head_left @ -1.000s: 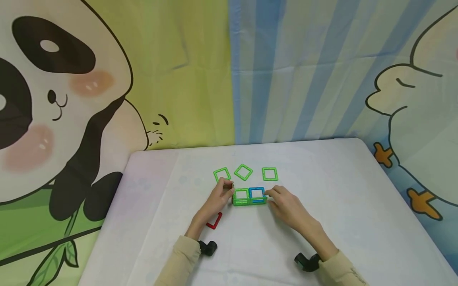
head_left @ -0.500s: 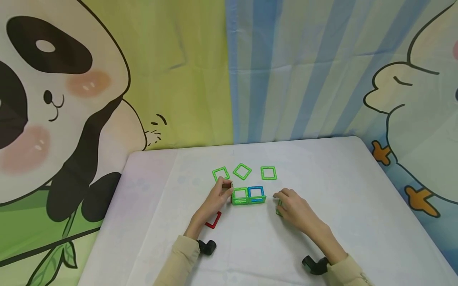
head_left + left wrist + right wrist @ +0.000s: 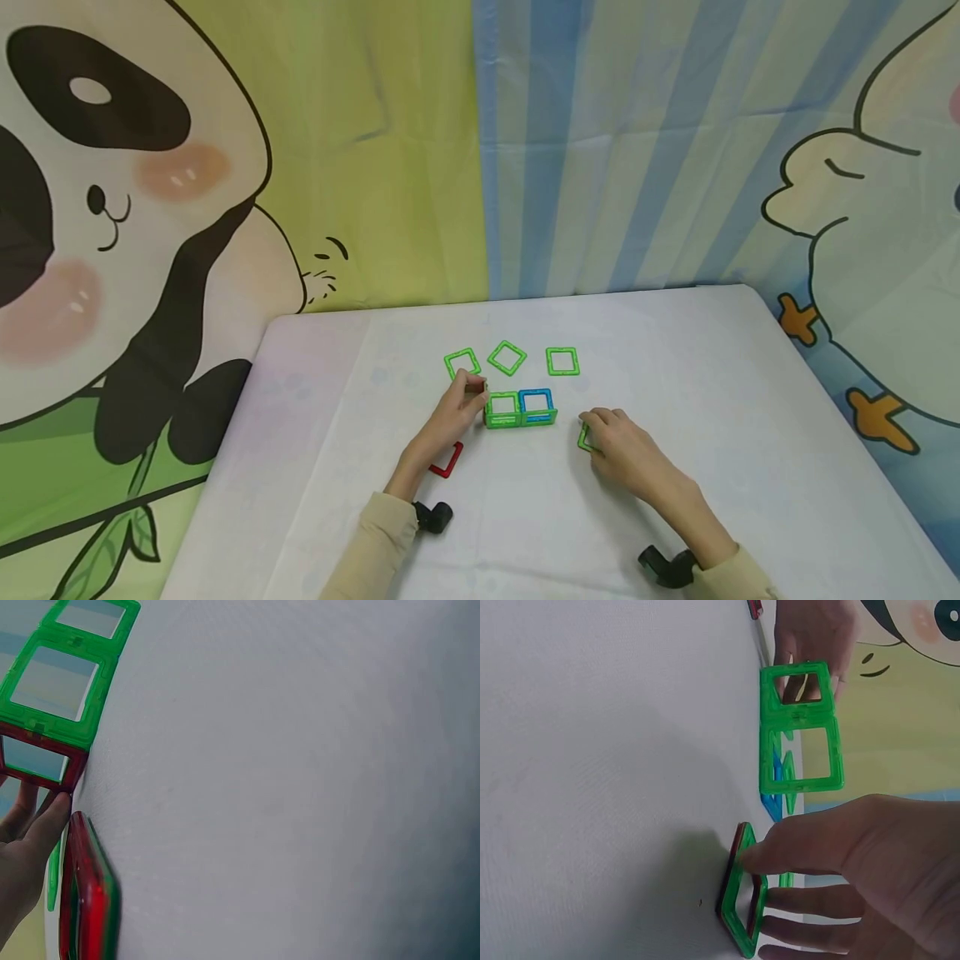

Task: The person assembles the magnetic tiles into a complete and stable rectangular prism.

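Observation:
Green magnetic tiles [image 3: 504, 420] stand joined in a low two-wide frame on the table, with a blue magnetic tile [image 3: 536, 391] behind. At its left end, the left hand [image 3: 457, 412] grips a red magnetic tile [image 3: 76, 769], fingers behind it and thumb near its lower edge. To the right of the frame and apart from it, the right hand [image 3: 622, 450] pinches a green magnetic tile [image 3: 731, 901] between thumb and fingers. A red edge shows against that tile in the right wrist view. The right palm partly covers the tile in the head view.
Behind the frame lie three loose green tiles, a left one [image 3: 450, 367], a diamond-turned one [image 3: 516, 348] and a right one [image 3: 562, 373]. A red tile [image 3: 456, 457] lies beside the left wrist, with green along it in the left wrist view. White cloth covers the table [image 3: 675, 358].
The right hand has moved right, away from the frame's right end, and a green tile now shows under its fingers. The left hand has stayed at the left end.

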`<state>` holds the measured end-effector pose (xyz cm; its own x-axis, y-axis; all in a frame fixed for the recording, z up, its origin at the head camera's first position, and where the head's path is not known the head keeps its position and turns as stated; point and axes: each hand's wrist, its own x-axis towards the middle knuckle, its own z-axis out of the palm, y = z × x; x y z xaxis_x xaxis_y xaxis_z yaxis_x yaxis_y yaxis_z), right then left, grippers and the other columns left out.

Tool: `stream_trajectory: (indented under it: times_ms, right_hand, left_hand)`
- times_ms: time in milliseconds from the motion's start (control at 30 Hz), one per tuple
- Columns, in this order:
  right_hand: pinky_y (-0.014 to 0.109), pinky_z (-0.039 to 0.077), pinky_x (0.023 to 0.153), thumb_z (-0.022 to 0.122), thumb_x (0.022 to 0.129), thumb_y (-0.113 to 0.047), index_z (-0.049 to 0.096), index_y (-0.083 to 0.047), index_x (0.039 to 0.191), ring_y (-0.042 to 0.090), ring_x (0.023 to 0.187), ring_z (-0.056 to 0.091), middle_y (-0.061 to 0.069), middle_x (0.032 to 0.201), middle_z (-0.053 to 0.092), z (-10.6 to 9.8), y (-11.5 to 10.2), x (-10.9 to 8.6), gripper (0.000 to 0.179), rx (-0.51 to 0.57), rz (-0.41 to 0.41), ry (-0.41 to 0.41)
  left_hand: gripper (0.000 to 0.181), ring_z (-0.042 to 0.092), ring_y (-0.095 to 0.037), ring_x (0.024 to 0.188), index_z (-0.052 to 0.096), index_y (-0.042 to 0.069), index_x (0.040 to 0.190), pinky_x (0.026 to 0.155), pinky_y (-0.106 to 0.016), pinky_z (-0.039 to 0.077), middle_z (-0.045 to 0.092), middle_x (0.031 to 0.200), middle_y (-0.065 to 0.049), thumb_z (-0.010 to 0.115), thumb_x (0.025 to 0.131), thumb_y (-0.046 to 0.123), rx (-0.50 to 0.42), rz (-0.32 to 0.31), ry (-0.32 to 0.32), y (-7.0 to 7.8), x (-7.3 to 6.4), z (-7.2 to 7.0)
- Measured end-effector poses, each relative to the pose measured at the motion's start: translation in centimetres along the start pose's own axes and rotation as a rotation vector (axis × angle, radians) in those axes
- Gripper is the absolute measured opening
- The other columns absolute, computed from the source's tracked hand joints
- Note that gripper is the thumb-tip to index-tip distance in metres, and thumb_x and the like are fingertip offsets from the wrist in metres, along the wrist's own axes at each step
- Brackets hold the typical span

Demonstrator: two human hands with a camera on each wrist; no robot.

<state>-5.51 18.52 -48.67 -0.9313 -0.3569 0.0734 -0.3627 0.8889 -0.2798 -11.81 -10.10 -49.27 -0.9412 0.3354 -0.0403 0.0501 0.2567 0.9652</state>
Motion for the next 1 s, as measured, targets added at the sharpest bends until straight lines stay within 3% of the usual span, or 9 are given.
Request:
stream_trajectory:
  times_ms: [167, 333, 600, 800, 1000]
  right_hand:
    - [0.05, 0.058, 0.086, 0.077, 0.079, 0.007, 0.066, 0.005, 0.122, 0.039, 0.108, 0.065, 0.022, 0.12, 0.068, 0.2, -0.4, -0.1, 0.045, -0.018, 0.018, 0.002]
    - [0.048, 0.057, 0.082, 0.078, 0.079, 0.007, 0.065, 0.006, 0.122, 0.038, 0.105, 0.064, 0.021, 0.119, 0.066, 0.6, -0.6, -0.1, 0.045, -0.041, 0.019, 0.011]
    - [0.046, 0.058, 0.082, 0.077, 0.077, 0.006, 0.059, 0.011, 0.13, 0.036, 0.104, 0.063, 0.024, 0.12, 0.065, 0.9, -0.6, 0.1, 0.056, -0.085, 0.024, 0.031]
    - [0.047, 0.056, 0.087, 0.07, 0.073, 0.011, 0.05, 0.017, 0.139, 0.039, 0.112, 0.06, 0.028, 0.126, 0.059, 0.6, -0.2, 0.0, 0.069, 0.0, 0.065, 0.008]
    - [0.041, 0.054, 0.08, 0.069, 0.071, 0.011, 0.056, 0.014, 0.133, 0.035, 0.107, 0.056, 0.024, 0.123, 0.058, 0.4, 0.3, -0.2, 0.063, 0.085, 0.085, 0.008]
  left_hand:
    - [0.034, 0.048, -0.042, 0.135, 0.044, -0.011, 0.133, 0.113, -0.061, 0.037, 0.051, 0.139, -0.032, 0.05, 0.106, 0.008, 0.005, -0.007, -0.014, -0.2, 0.2, -0.1]
    - [0.036, 0.046, -0.042, 0.137, 0.042, -0.011, 0.136, 0.115, -0.061, 0.036, 0.049, 0.142, -0.033, 0.05, 0.106, 0.009, 0.01, -0.026, -0.019, -2.0, 0.9, -0.1]
    - [0.034, 0.05, -0.033, 0.137, 0.047, -0.001, 0.134, 0.114, -0.057, 0.039, 0.054, 0.141, -0.022, 0.055, 0.106, 0.016, 0.013, -0.011, -0.016, -3.2, 1.2, -0.2]
    - [0.032, 0.05, -0.031, 0.137, 0.048, 0.002, 0.132, 0.114, -0.055, 0.04, 0.055, 0.141, -0.019, 0.055, 0.106, 0.018, 0.03, -0.008, -0.025, -3.2, 1.3, -0.2]
    - [0.031, 0.049, -0.032, 0.137, 0.047, 0.001, 0.132, 0.114, -0.056, 0.039, 0.054, 0.141, -0.021, 0.054, 0.106, 0.016, 0.033, -0.009, -0.015, -3.1, 1.3, -0.1]
